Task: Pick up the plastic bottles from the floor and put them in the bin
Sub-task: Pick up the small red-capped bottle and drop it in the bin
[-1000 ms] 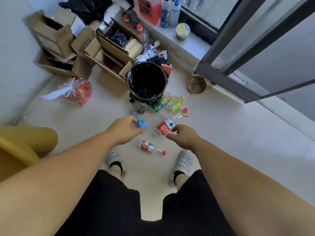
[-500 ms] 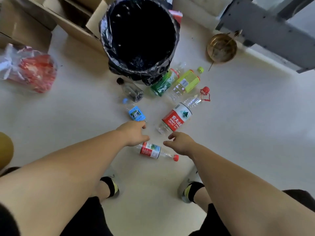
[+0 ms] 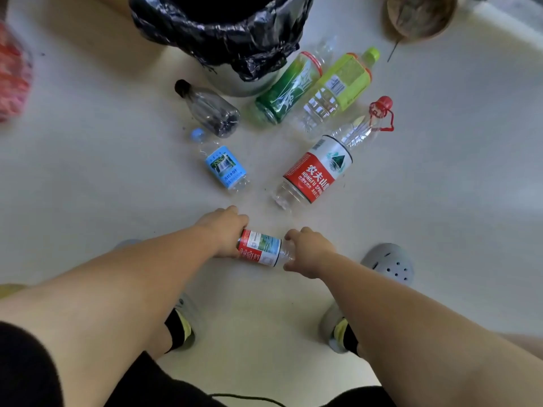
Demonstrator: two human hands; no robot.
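A small red-labelled bottle (image 3: 260, 250) lies on the floor between my feet. My left hand (image 3: 224, 232) is closed over its base end, and my right hand (image 3: 307, 250) covers its neck end. Beyond it lie a blue-labelled bottle (image 3: 223, 164), a large red-labelled bottle (image 3: 318, 168) with a red cap, a clear bottle with a black cap (image 3: 210, 108), a green bottle (image 3: 289, 88) and a yellow-green bottle (image 3: 340, 83). The bin (image 3: 223, 30), lined with a black bag, stands at the top, cut off by the frame edge.
A brown bowl (image 3: 420, 16) sits on the floor at the top right. A red bag (image 3: 13, 77) is at the left edge. My grey clogs (image 3: 390, 262) stand on either side of the small bottle.
The view has dropped much closer to the floor. Both hands have come down onto the small red-labelled bottle, left on its base, right on its neck.
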